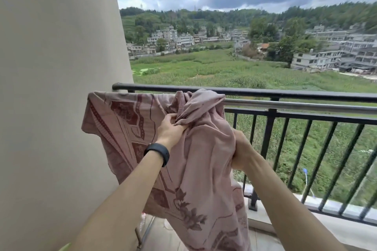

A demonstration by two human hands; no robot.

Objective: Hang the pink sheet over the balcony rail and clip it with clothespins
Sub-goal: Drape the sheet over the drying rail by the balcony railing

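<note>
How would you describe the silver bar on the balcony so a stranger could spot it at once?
Find the black balcony railing before the green field. Just under its top rail runs another horizontal bar, its left end hidden under the pink sheet. It is the only shiny silver one; the rest are black.

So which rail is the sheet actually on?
The silver rail, just below the black top rail: the pink sheet is draped and bunched over it.

Overcast daylight, soft shadows; wide-angle bowing, motion blur toward right edge.
</note>
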